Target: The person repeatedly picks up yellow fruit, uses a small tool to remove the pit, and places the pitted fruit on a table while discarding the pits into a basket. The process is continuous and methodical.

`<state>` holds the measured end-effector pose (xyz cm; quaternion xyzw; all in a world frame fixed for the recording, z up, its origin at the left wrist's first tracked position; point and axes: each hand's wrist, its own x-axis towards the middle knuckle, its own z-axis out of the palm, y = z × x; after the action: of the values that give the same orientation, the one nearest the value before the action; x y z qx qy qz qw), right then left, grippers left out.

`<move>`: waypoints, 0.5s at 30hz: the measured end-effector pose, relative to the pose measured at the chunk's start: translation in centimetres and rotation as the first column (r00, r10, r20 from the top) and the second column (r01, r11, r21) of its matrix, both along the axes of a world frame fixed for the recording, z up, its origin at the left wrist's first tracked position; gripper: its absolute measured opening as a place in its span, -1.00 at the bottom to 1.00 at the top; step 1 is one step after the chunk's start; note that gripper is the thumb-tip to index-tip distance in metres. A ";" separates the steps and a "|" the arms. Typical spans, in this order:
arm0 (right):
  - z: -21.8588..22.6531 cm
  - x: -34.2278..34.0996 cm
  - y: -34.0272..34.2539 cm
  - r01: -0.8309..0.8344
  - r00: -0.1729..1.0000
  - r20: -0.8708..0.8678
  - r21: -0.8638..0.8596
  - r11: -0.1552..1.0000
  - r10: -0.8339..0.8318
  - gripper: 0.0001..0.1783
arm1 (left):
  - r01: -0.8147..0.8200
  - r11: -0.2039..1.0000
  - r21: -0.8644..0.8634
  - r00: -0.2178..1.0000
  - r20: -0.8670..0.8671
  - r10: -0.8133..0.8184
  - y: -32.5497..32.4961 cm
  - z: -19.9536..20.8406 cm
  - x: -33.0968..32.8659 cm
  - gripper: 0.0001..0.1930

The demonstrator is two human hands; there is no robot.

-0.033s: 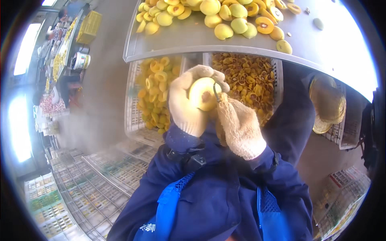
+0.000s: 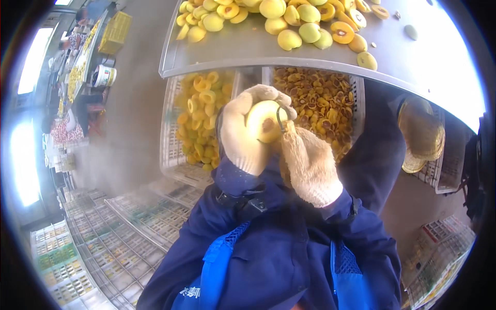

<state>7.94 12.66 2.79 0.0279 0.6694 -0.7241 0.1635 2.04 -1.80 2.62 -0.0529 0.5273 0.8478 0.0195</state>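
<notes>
My left hand, in a pale knit glove, is curled around a yellow peach half. The cut face is turned up and shows a brown centre. My right hand, in a worn tan glove, grips a small tool with a thin dark curved loop. The loop is at the right edge of the peach half, and its handle is hidden in my fingers. Below my hands stand a crate of yellow peach halves on the left and a crate of brown-and-yellow scraps on the right.
Ahead is a metal table with a raised rim, bearing a pile of peaches, whole and halved. Stacked plastic crates stand at the lower left, and a golden container at the right. Other people sit along a table at the far left.
</notes>
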 end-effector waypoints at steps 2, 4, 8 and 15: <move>-0.6 0.5 -0.3 0.007 0.976 -0.217 0.090 0.996 0.012 -0.77 | -0.047 0.995 0.087 0.997 0.065 0.042 0.1 -0.2 0.3 -0.64; -1.2 0.6 -0.6 0.073 0.912 -0.406 0.298 0.952 0.058 -0.79 | -0.057 0.990 0.127 0.992 0.116 0.043 0.1 0.0 0.4 -0.64; -2.1 0.5 -1.2 0.138 0.843 -0.533 0.349 0.927 0.075 -0.76 | -0.088 0.996 0.000 0.993 0.076 0.087 0.4 0.4 0.9 -0.63; -2.2 0.8 -0.7 0.009 0.966 -0.255 0.214 0.977 0.047 -0.71 | -0.164 0.986 -0.042 0.982 0.089 0.167 1.1 -0.6 1.3 -0.73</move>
<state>8.70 11.98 0.55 -0.0555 0.7592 -0.6438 0.0779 3.33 -0.74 2.05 -0.1361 0.5341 0.8339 -0.0277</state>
